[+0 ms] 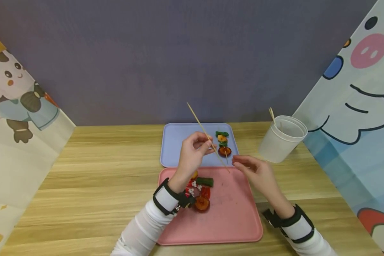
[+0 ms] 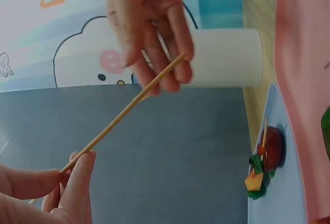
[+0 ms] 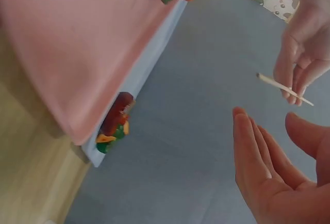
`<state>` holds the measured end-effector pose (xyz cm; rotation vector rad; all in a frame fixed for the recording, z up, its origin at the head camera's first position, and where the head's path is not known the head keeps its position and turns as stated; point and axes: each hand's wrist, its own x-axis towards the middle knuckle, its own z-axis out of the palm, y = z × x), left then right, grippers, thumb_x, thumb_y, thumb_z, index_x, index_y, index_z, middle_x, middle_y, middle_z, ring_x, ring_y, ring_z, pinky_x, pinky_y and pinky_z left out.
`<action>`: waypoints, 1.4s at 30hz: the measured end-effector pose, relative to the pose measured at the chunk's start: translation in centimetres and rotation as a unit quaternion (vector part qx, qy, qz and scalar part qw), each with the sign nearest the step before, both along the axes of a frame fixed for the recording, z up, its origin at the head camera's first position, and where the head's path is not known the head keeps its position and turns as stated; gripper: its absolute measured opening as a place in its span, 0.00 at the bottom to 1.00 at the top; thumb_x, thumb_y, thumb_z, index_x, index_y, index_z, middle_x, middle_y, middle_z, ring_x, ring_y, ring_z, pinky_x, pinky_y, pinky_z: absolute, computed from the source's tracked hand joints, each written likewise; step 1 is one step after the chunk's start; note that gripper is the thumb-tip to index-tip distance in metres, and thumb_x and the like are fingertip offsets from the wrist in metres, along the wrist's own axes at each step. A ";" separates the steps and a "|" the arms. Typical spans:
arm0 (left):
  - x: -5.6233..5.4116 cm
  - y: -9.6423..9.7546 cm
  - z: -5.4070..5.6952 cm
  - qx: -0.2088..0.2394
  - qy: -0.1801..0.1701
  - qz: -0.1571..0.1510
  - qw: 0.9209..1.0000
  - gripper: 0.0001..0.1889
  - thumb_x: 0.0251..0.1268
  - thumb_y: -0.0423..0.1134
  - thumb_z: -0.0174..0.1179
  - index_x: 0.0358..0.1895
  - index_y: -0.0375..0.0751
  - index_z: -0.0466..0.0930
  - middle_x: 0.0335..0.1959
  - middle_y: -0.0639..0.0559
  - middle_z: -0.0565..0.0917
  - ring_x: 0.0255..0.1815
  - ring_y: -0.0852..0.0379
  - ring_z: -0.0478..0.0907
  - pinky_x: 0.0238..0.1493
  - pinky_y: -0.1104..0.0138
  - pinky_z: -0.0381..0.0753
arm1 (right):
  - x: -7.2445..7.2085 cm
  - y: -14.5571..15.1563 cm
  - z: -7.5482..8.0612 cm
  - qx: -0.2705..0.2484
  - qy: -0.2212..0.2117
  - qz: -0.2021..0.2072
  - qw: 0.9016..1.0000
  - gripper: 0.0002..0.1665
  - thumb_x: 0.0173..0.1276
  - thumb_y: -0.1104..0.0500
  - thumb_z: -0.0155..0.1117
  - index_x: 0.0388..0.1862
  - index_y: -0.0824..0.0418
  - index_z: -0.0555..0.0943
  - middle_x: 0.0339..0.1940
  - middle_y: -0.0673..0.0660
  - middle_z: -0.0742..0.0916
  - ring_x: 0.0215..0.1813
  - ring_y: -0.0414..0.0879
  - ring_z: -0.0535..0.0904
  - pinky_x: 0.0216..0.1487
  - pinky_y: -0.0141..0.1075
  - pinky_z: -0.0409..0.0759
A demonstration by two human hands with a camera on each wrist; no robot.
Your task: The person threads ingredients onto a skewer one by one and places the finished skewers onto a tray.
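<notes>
My left hand (image 1: pixel 193 153) pinches a bare bamboo skewer (image 1: pixel 198 122) between thumb and fingers, above the trays. The skewer slants, one end up toward the wall and the other down to the right. Close to that lower end is my right hand (image 1: pixel 256 172), fingers fairly straight, holding nothing. In the right wrist view a gap shows between the right fingertips (image 3: pixel 240 113) and the skewer (image 3: pixel 281 85). A loaded skewer with a brown mushroom-like piece (image 1: pixel 224 152), green pieces and a yellow piece lies on the blue tray (image 1: pixel 172 142).
Nearer me, a pink tray (image 1: pixel 230 227) bears loose food pieces: a green piece (image 1: pixel 204 181), a red piece (image 1: pixel 206 192) and a brown round (image 1: pixel 202 204), partly behind my left wrist. A white bucket (image 1: pixel 276 144) with several skewers stands at right. Walls rise behind and on both sides.
</notes>
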<state>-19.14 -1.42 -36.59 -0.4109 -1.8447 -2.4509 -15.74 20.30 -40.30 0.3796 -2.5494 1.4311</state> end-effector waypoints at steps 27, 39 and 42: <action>-0.4 0.6 -0.9 0.070 -0.042 -0.049 0.995 0.08 0.68 0.26 0.51 0.46 0.24 0.72 0.45 0.35 0.75 0.50 0.33 0.78 0.51 0.57 0.81 | 0.6 0.2 -1.0 -0.072 -0.045 0.074 0.994 0.11 0.65 0.67 0.61 0.44 0.71 0.84 0.35 0.66 0.88 0.35 0.38 0.86 0.35 0.43 0.84; -0.9 -2.6 -1.2 -0.347 0.009 -0.131 0.929 0.11 0.57 0.34 0.65 0.45 0.41 0.84 0.43 0.47 0.85 0.41 0.55 0.81 0.42 0.68 0.79 | 0.6 2.0 -1.7 -0.057 -0.046 0.013 0.997 0.12 0.62 0.68 0.65 0.43 0.73 0.84 0.34 0.66 0.88 0.31 0.35 0.86 0.31 0.39 0.84; -0.5 -3.0 -1.5 -0.401 0.038 -0.145 0.904 0.12 0.54 0.35 0.68 0.43 0.45 0.85 0.40 0.51 0.86 0.41 0.53 0.81 0.41 0.68 0.79 | 0.5 2.7 -2.0 -0.042 -0.036 -0.002 0.998 0.11 0.61 0.68 0.65 0.42 0.72 0.84 0.31 0.65 0.88 0.30 0.34 0.85 0.31 0.39 0.84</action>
